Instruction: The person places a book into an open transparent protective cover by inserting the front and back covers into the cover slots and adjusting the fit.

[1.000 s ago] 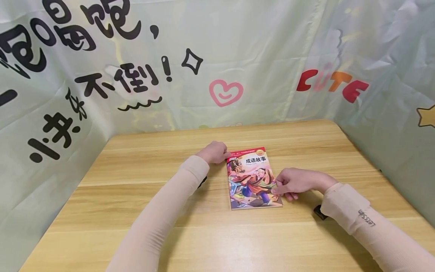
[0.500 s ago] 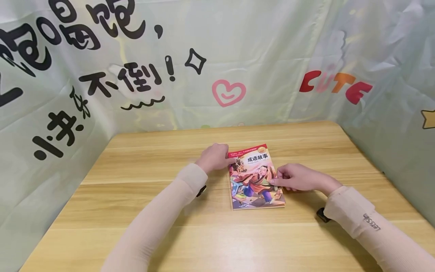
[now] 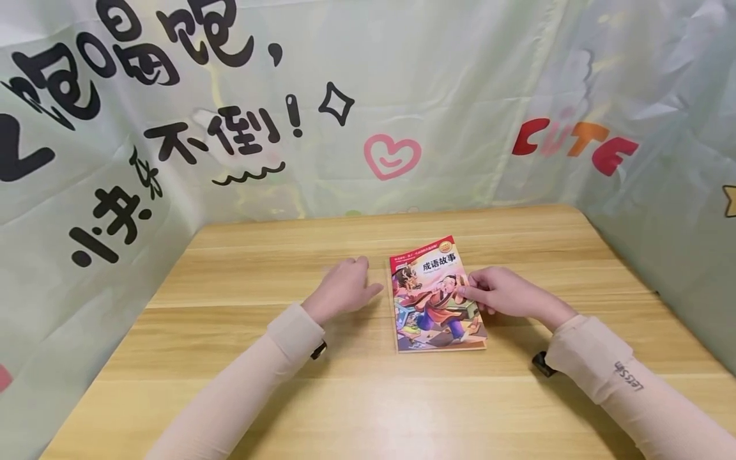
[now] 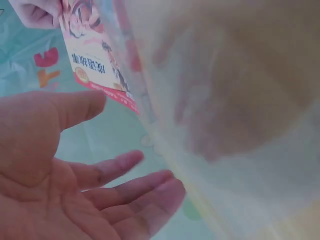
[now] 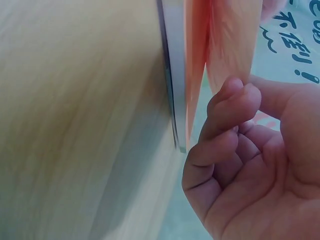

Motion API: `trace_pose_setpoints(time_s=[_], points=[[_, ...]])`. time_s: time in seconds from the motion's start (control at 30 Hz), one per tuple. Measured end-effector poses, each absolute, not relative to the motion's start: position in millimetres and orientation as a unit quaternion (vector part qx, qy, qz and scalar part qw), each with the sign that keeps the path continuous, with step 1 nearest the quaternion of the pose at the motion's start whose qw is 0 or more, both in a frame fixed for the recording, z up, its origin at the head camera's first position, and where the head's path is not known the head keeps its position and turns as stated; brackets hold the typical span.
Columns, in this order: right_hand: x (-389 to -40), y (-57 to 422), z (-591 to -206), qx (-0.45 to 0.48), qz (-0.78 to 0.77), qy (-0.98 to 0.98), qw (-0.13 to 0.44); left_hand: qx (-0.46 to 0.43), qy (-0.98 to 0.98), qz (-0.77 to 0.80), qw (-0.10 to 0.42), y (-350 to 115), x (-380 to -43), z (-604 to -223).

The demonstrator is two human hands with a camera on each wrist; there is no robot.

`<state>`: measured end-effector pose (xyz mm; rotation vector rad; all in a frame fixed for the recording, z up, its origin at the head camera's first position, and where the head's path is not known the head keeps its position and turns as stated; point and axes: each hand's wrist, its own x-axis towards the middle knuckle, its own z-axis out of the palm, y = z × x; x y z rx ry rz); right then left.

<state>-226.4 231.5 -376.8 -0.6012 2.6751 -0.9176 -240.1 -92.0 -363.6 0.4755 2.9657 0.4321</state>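
Observation:
A book [image 3: 431, 319] with a red-topped illustrated cover lies on the wooden table, right of centre in the head view. My right hand [image 3: 508, 291] pinches the right edge of its front cover between thumb and fingers. In the right wrist view that cover [image 5: 232, 40] stands lifted off the block of pages [image 5: 176, 75], which stays low on the table. My left hand [image 3: 345, 291] hovers left of the book, apart from it and holding nothing. Its fingers are spread and relaxed in the left wrist view, where the cover [image 4: 90, 55] shows beyond the thumb.
The wooden table [image 3: 230, 358] extends around the book on all sides. Hanging cloth [image 3: 460, 83] with printed characters, a pink heart and coloured letters encloses its back, left and right edges.
My left hand has let go of the book's upper left edge and drawn back to the left. My right hand has raised the cover's right side, tilting it.

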Motion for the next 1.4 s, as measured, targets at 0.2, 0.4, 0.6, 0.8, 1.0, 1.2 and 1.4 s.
trace_pose_setpoints(time_s=[0.2, 0.4, 0.6, 0.8, 1.0, 1.2, 1.4], points=[[-226.3, 228.6, -372.8, -0.2, -0.313, 0.92, 0.129, 0.162, 0.972, 0.136, 0.098, -106.5, -226.9, -365.4], [-226.9, 225.9, -371.3, -0.193, -0.317, 0.917, 0.144, 0.149, 0.97, 0.138, 0.136, -116.8, -218.6, -368.6], [-225.9, 226.2, -369.6, -0.192, -0.319, 0.917, 0.144, 0.136, 0.972, 0.132, 0.139, -118.6, -212.1, -373.5], [-227.1, 227.7, -369.8, -0.2, -0.324, 0.914, 0.142, 0.127, 0.976, 0.11, 0.137, -118.2, -208.7, -377.7], [-227.9, 228.9, -367.7, -0.207, -0.324, 0.912, 0.14, 0.131, 0.975, 0.109, 0.14, -119.5, -208.9, -379.0], [-226.4, 228.2, -362.2, -0.202, -0.333, 0.911, 0.133, 0.129, 0.976, 0.104, 0.144, -118.8, -207.4, -379.5], [-224.4, 226.3, -355.0, -0.213, -0.345, 0.906, 0.121, 0.133, 0.975, 0.105, 0.141, -118.7, -207.9, -378.5]])
